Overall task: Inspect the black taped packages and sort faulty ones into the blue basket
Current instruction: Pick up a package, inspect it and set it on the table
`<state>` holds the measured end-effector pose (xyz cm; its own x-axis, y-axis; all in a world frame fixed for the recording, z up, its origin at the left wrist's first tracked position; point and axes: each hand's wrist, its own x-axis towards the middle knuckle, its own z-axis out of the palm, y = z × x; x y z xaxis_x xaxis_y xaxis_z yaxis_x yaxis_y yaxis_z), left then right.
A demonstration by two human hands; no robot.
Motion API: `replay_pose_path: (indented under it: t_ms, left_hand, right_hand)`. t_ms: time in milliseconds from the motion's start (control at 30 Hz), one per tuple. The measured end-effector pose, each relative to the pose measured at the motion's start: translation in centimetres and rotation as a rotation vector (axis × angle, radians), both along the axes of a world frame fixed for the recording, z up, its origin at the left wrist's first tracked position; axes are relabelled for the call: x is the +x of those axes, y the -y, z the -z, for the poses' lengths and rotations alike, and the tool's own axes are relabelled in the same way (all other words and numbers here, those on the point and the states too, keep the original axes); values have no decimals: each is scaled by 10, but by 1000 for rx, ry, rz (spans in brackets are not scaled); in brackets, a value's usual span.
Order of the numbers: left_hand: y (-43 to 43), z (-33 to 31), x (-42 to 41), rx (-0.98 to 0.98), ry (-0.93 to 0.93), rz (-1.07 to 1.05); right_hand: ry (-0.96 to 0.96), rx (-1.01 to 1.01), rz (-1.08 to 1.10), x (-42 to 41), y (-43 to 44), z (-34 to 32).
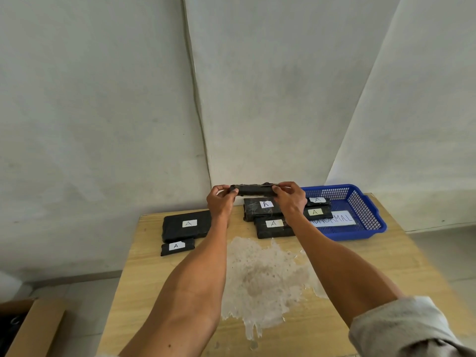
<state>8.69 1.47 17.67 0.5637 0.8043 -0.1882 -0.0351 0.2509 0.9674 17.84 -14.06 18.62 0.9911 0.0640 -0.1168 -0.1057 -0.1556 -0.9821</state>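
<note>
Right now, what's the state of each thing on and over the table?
Table, top worn pale in the middle.
Held package, in the air, edge-on.
Left hand, pinches its left end.
Right hand, pinches its right end.
Basket, upright on table, holds two packages.
Basket packages, flat, labels up.
Left packages, flat on table, labels up.
Middle packages, flat on table, labels up.

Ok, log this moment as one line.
step: inspect | left hand, right hand: grip package ends | basket: two packages | table: four packages
</note>
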Motion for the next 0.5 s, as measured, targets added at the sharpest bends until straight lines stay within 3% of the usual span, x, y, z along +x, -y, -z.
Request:
replay_pose_path:
  t_ms: [300,500]
  left_hand:
    - [3,4,-3,20,-34,17]
    - [-2,1,4,-34,-107,-147]
  right_hand:
    - [11,-7,16,1,1,1]
    - [106,-65,-171,-8,6,-3]
